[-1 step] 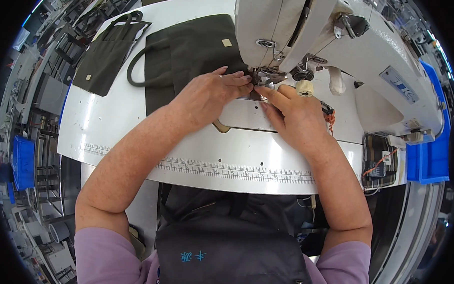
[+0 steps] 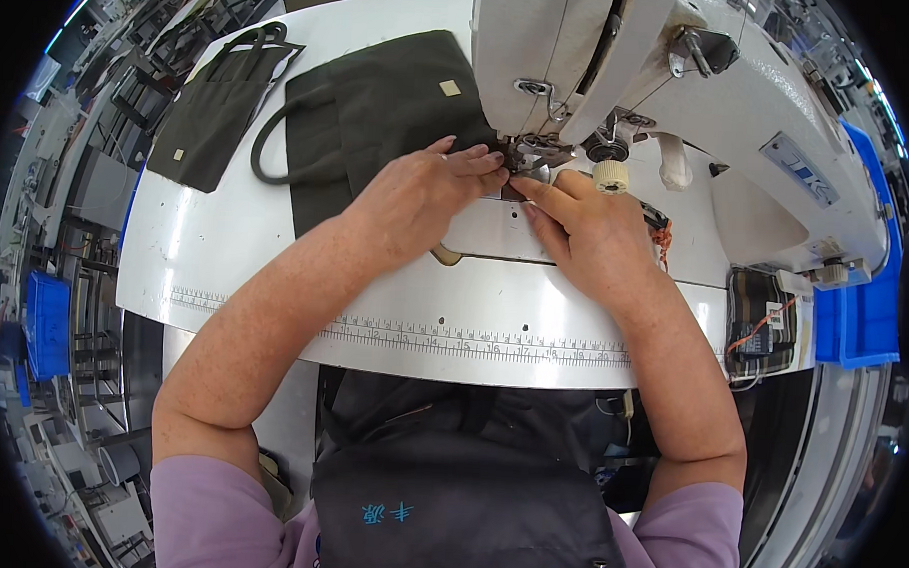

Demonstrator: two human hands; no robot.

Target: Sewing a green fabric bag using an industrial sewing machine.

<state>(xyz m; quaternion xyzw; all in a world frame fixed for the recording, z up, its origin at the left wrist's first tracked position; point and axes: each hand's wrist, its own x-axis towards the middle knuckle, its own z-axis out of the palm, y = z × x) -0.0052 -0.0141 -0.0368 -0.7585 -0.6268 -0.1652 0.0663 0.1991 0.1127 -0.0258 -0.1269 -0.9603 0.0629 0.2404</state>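
Observation:
A dark olive fabric bag piece (image 2: 401, 92) with a looped handle (image 2: 262, 157) and a small pale sticker lies left of the sewing machine (image 2: 781, 115). Its right-hand edge runs in at the presser foot (image 2: 524, 151). My left hand (image 2: 418, 188) rests on this fabric, fingers stretched toward the foot. From the other side, my right hand (image 2: 597, 224) reaches in, its index finger and thumb at the fabric's edge and the other fingers curled. The fingertips of both hands almost meet beside the foot. The needle's point is hidden.
A smaller olive piece with handles (image 2: 215, 115) lies at the far left of the white table (image 2: 205, 255). A ruler strip (image 2: 472, 345) follows the near edge. At the right sit a folded plaid cloth (image 2: 758, 325) and a blue bin (image 2: 858, 328).
The olive bag piece has shifted very slightly to the left, with its handle and sticker. Both hands keep nearly the same place.

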